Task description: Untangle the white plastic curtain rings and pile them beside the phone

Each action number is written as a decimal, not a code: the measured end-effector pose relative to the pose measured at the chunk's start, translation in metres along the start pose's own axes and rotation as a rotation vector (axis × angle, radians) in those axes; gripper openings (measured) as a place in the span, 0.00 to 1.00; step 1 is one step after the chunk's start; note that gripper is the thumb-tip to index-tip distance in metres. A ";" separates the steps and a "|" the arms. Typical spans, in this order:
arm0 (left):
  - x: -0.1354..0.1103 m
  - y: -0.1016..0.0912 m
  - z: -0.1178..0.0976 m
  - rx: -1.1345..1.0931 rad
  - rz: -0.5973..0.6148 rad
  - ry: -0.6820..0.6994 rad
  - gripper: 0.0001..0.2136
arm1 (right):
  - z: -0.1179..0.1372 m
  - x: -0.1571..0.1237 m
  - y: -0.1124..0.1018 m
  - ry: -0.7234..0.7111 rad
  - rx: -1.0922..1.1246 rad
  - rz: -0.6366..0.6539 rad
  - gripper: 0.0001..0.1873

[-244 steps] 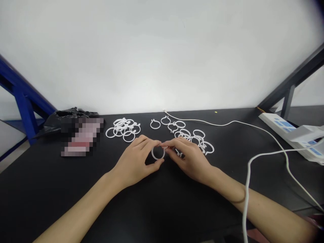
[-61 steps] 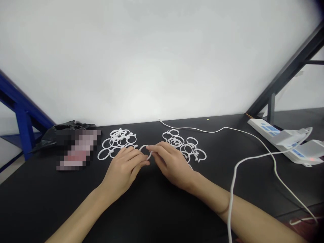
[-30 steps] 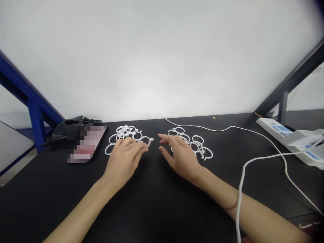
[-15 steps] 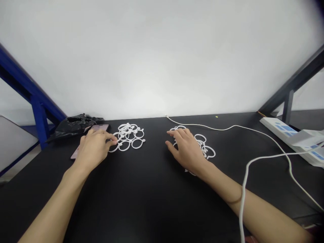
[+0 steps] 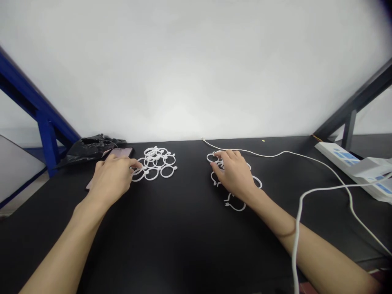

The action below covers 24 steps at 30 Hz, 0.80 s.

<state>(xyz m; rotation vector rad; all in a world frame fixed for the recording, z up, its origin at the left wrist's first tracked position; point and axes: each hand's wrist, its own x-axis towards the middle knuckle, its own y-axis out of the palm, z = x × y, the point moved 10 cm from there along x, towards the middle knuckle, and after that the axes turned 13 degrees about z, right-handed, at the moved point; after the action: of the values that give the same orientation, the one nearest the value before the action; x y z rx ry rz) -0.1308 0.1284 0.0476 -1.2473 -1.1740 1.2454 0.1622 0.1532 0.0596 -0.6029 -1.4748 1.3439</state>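
Two heaps of white plastic rings lie on a black table (image 5: 183, 228). My left hand (image 5: 112, 177) rests flat beside the left heap of rings (image 5: 156, 165), its fingertips touching the nearest ring, nothing gripped. My right hand (image 5: 235, 173) lies over the right heap of rings (image 5: 216, 163) with its fingers stretched out on them. One loose ring (image 5: 235, 203) sits on the table by my right wrist.
A pink phone (image 5: 122, 152) and a crumpled black bag (image 5: 88, 147) lie behind my left hand. A white cable (image 5: 275, 154) runs across the back right and loops over my right forearm. A white power strip (image 5: 352, 163) sits far right. A blue frame (image 5: 45, 134) stands at the left.
Both hands held one ring together in the middle, then parted. My left hand carried it to the left heap and let go. My right hand moved onto the right heap.
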 end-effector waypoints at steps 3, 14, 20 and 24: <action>-0.004 -0.008 -0.009 0.018 -0.072 0.051 0.15 | -0.002 0.000 0.003 0.008 0.028 0.022 0.13; -0.013 -0.020 -0.054 0.002 -0.293 0.187 0.14 | -0.002 0.000 0.011 0.003 -0.053 0.049 0.12; -0.022 -0.009 -0.109 -0.160 -0.283 0.451 0.11 | 0.009 -0.001 0.010 -0.099 -0.027 0.064 0.06; -0.029 -0.004 -0.131 -0.252 -0.241 0.564 0.10 | 0.028 -0.004 0.004 -0.205 0.074 0.103 0.07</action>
<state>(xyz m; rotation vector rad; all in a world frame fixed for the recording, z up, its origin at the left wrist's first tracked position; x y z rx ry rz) -0.0003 0.0985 0.0528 -1.4664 -1.0350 0.5223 0.1376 0.1389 0.0581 -0.5114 -1.5671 1.5715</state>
